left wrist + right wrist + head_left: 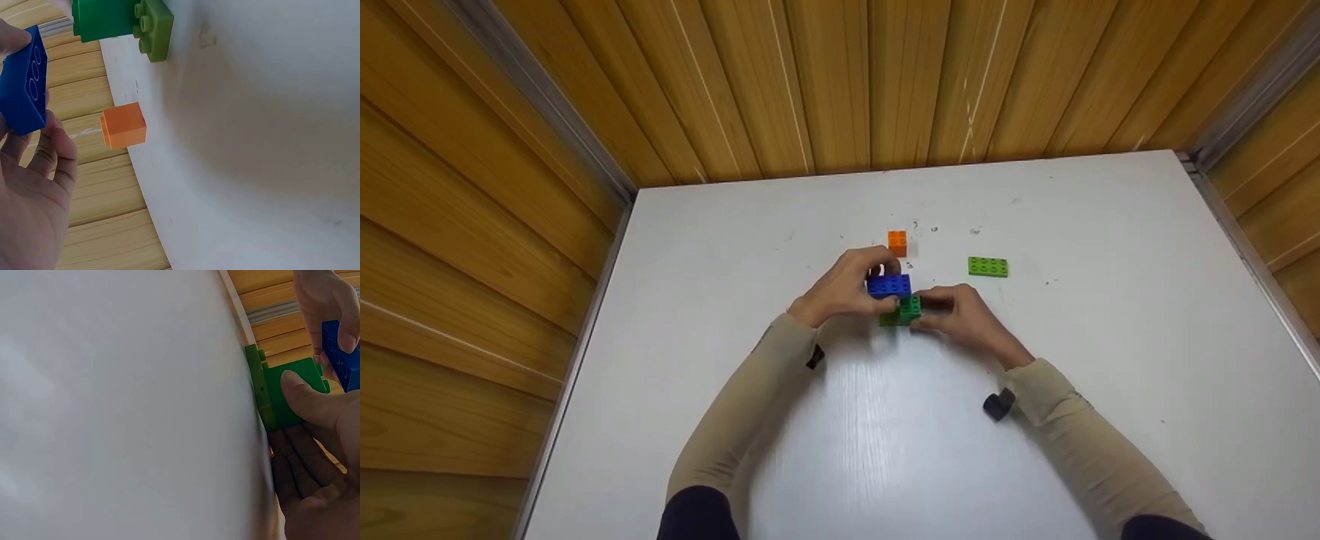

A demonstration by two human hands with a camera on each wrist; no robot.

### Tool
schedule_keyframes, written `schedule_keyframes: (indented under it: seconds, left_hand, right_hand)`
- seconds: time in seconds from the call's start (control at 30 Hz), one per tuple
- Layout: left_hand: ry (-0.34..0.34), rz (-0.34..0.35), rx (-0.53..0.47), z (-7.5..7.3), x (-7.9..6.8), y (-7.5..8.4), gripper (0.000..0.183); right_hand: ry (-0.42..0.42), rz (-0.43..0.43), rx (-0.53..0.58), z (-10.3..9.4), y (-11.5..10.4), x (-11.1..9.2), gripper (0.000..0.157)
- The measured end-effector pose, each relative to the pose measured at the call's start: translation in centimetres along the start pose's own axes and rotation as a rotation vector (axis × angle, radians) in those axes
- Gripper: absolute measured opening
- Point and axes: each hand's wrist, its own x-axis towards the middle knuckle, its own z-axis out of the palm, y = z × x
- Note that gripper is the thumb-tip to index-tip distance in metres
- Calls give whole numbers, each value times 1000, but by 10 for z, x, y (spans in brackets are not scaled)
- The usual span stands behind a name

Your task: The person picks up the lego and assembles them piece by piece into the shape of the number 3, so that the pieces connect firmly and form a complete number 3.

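My left hand (844, 285) pinches a blue building brick (889, 285) between thumb and fingers. Its hollow underside with round tubes shows in the left wrist view, and the brick (22, 84) is held apart from the green one. Below it, a darker green brick (914, 306) sits on one end of a thin light green brick (160, 29), whose bare studs stick out beside it. With thumb and fingers on opposite sides, my right hand (966, 321) grips the darker green brick (275, 394) low over the white table.
An orange brick (897, 243) stands on the white table (840, 465) just beyond my left hand. Farther right lies another flat light green brick (988, 267). Wood-patterned walls (825, 90) rise along the table's back and sides.
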Motion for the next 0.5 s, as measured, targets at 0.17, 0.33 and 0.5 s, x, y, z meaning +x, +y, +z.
schedule_keyframes:
  seconds: [0.17,0.33,0.5]
  left_hand:
    - [-7,33,-22,5,1,0,39]
    - [-10,48,-15,11,2,-1,38]
    - [-16,42,-16,14,1,0,37]
  right_hand:
    - [1,5,-14,0,0,0,47]
    - [7,-6,-16,0,0,1,47]
    - [17,-15,-7,1,0,1,47]
